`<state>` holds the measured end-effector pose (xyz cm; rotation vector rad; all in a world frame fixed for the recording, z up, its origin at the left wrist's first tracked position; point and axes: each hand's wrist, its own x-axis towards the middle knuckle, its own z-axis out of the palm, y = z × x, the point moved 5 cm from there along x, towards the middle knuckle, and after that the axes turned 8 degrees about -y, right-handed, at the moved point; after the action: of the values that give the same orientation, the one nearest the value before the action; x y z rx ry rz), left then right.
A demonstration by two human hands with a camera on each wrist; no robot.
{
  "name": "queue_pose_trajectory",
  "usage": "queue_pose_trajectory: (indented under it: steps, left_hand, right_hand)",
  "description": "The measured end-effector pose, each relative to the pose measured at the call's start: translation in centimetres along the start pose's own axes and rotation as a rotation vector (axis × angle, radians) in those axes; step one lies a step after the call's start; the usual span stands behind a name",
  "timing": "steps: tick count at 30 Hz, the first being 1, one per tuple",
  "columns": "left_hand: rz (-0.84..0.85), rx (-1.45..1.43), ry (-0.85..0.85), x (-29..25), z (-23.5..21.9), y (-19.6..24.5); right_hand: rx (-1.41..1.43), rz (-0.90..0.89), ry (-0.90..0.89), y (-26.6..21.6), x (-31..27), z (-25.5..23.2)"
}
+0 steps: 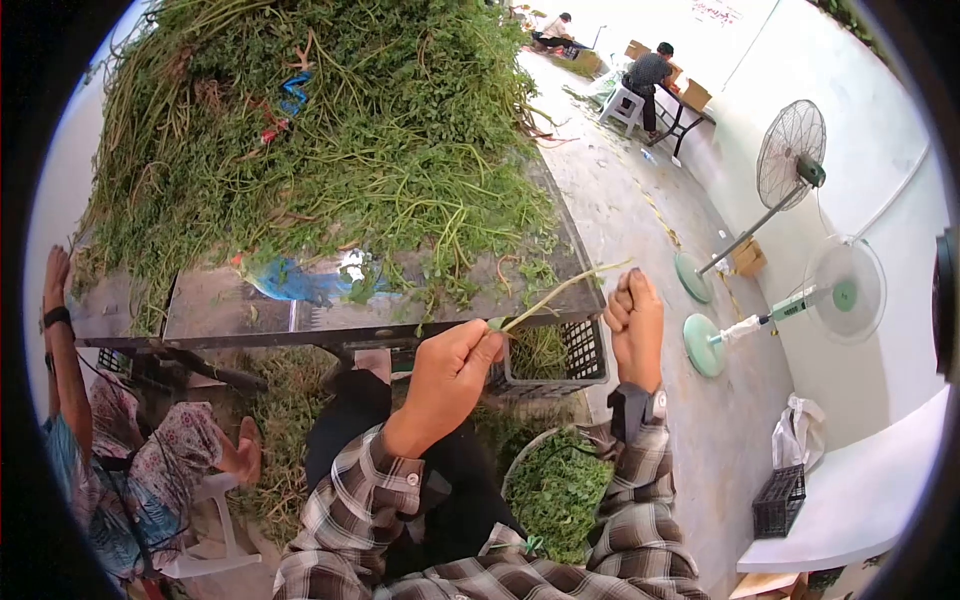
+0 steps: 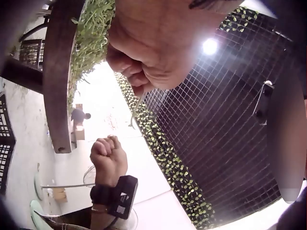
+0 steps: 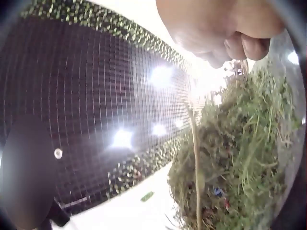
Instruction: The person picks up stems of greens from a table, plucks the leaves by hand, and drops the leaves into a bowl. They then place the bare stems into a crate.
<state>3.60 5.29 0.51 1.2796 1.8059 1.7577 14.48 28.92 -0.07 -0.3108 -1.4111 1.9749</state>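
Plaid sleeves (image 1: 400,510) fill the bottom of the head view, and between them sits a bowl of picked greens (image 1: 557,493) in the person's lap. At far left another person in a patterned top (image 1: 130,480) sits with an arm raised to the desk (image 1: 230,305) — a metal top heaped with a big pile of leafy stems (image 1: 320,130). Moving right, the left hand (image 1: 452,368) is lifted off the lap, wrist bent up, its fingertips pinching the lower end of a single green stem (image 1: 560,290). The stem runs up and to the right from that pinch, passing over the desk's front edge and a black crate (image 1: 570,352) below it. Just right of it, the right hand (image 1: 634,325) stands upright in a closed fist, knuckles up, a wrist camera strapped below; it is near the stem's upper end, but whether it touches it I cannot tell. Further right, two fans (image 1: 790,160) stand on the floor by a white wall.
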Motion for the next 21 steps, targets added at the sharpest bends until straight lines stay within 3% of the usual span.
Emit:
queue_pose_trajectory:
  steps: [2,4,8,18,21]
  left_hand:
    - [0.001,-0.002,0.001,0.1,-0.2,0.2]
    - [0.007,0.0,-0.023,0.1,0.3,0.3]
    - [-0.007,-0.004,-0.048,0.1,1.2,-0.2]
    - [0.004,0.01,-0.081,0.2,1.6,-0.2]
    - [-0.016,0.045,-0.086,0.2,1.4,0.0]
  right_hand:
    - [-0.017,0.023,0.021,-0.2,-0.8,1.1]
    - [-0.057,0.194,-0.022,0.7,-1.6,2.9]
    - [-0.177,0.136,-0.133,1.4,-1.7,4.4]
    - [-0.28,0.081,0.017,0.6,-1.6,4.2]
    - [-0.324,0.064,-0.016,2.0,-1.2,2.4]
